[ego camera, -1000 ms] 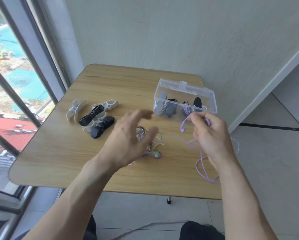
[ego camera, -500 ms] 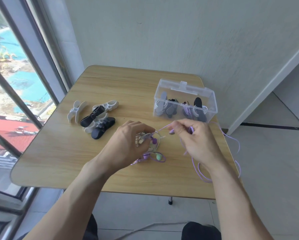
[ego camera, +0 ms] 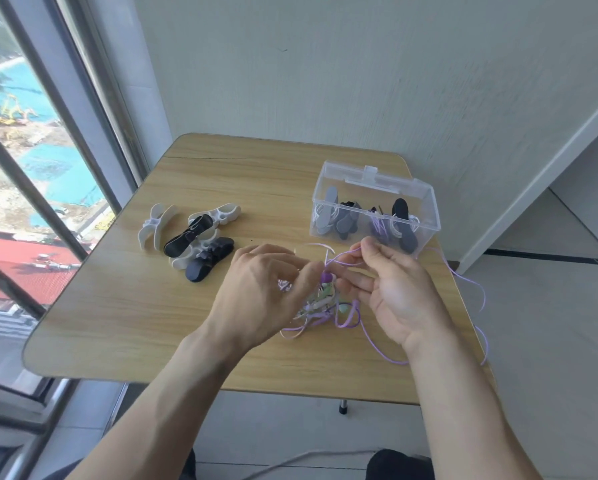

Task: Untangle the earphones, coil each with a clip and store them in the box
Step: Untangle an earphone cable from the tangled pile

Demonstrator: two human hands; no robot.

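A tangle of purple and white earphones (ego camera: 325, 301) lies on the wooden table (ego camera: 145, 306) between my hands. My left hand (ego camera: 259, 296) holds the tangle from the left, its fingers curled round the wires. My right hand (ego camera: 391, 289) pinches a purple cable (ego camera: 346, 254) between thumb and forefinger just above the tangle. More of that purple cable loops past my right wrist and hangs over the table's right edge. A clear plastic box (ego camera: 375, 207) stands at the back right with several clipped earphone coils inside.
Several loose white and black cable clips (ego camera: 190, 239) lie in a heap at the left middle of the table. A window runs along the left side, a wall behind. The table's right edge drops to a tiled floor.
My left hand came down onto the tangle and took hold of it. My right hand moved left and lower, bringing the purple cable in above the tangle.
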